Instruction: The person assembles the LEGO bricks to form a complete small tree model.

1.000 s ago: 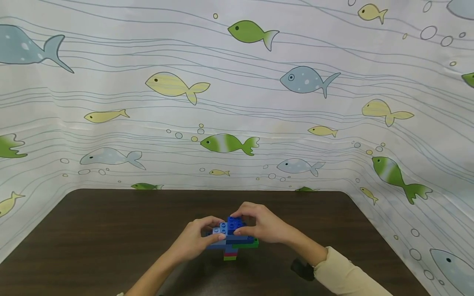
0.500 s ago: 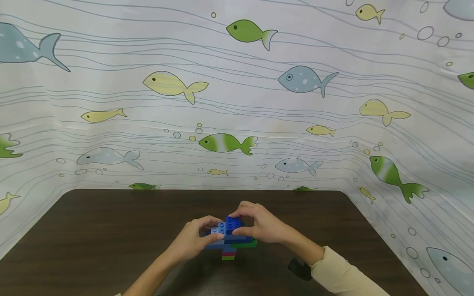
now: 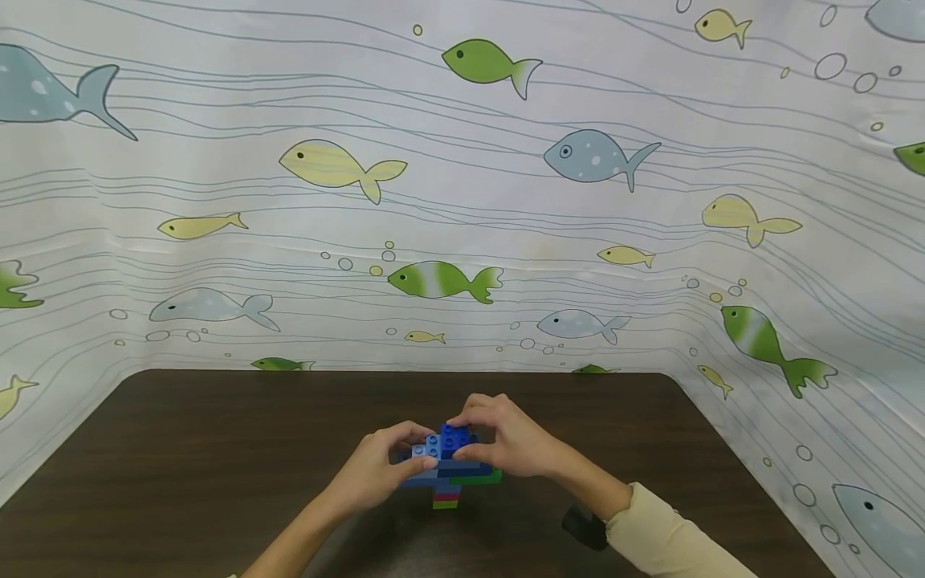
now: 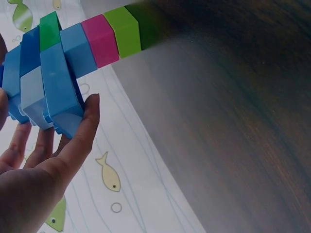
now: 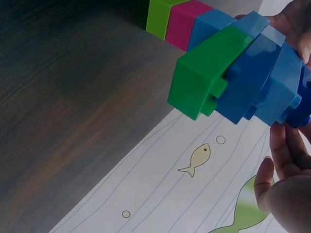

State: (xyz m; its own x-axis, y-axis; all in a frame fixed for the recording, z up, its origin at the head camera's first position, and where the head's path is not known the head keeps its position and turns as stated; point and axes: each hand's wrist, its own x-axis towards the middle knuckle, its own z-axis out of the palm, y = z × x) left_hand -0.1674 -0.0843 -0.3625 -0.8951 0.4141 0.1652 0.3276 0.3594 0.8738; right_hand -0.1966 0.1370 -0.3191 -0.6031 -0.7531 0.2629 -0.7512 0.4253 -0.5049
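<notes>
A toy brick build [image 3: 462, 466] stands upright on the dark table. Its narrow stem has a lime brick [image 4: 122, 31] at the foot, then a magenta brick [image 4: 100, 41] and blue. Wider layers of blue bricks and a green brick [image 5: 206, 73] spread above the stem. My left hand [image 3: 372, 472] grips the left side of these layers, thumb in front and fingers behind. On top sits a dark blue brick [image 3: 455, 440], which my right hand [image 3: 516, 437] pinches between thumb in front and fingers behind. The fingers partly cover the upper bricks.
The dark wooden table [image 3: 217, 449] spreads out on both sides of the build. A white wall covering [image 3: 462, 217] with printed fish rises behind it and at the sides. Some black gear [image 3: 585, 528] sits by the right wrist, beside the cream sleeve [image 3: 672, 530].
The head view has shifted very slightly. Both hands keep their hold on the bricks, and the build stands as before.
</notes>
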